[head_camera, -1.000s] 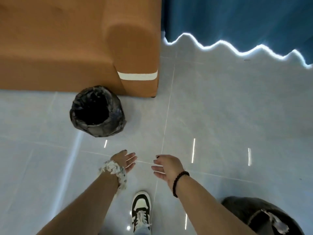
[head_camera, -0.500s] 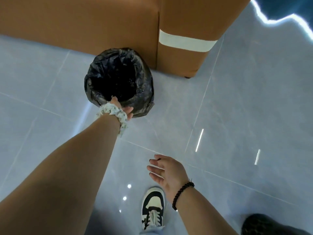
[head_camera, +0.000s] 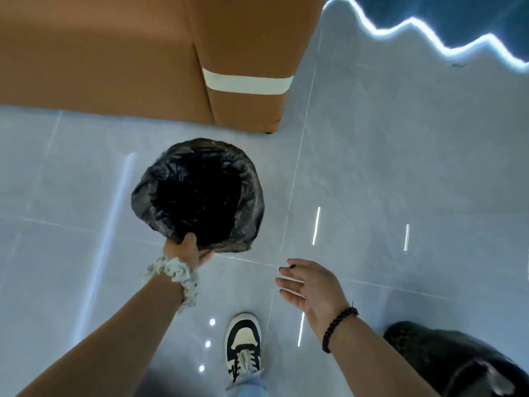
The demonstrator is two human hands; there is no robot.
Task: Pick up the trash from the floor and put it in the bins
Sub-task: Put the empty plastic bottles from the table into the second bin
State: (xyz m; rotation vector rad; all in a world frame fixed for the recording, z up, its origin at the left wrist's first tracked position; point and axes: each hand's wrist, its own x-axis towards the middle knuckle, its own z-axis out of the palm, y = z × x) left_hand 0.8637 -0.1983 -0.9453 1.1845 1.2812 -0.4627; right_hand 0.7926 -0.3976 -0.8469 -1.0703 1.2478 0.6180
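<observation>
A round bin lined with a black bag (head_camera: pixel 252 196) stands on the grey tiled floor in front of the orange sofa. My left hand (head_camera: pixel 187 250), with a pale scrunchie on the wrist, grips the near rim of this bin, thumb over the edge. My right hand (head_camera: pixel 312 287), with a dark bead bracelet, hovers open and empty to the right of the bin, fingers spread. A second black-bagged bin (head_camera: pixel 446 356) shows at the bottom right corner. No loose trash is visible on the floor.
An orange sofa (head_camera: pixel 114 53) with a white band on its arm fills the top left. A blue curtain (head_camera: pixel 458 12) hangs at the top right. My black-and-white shoe (head_camera: pixel 243 345) stands between my arms.
My left hand reached from mid-air to the bin's near rim and took hold of it. The bin now stands farther out from the sofa. My right hand stayed open.
</observation>
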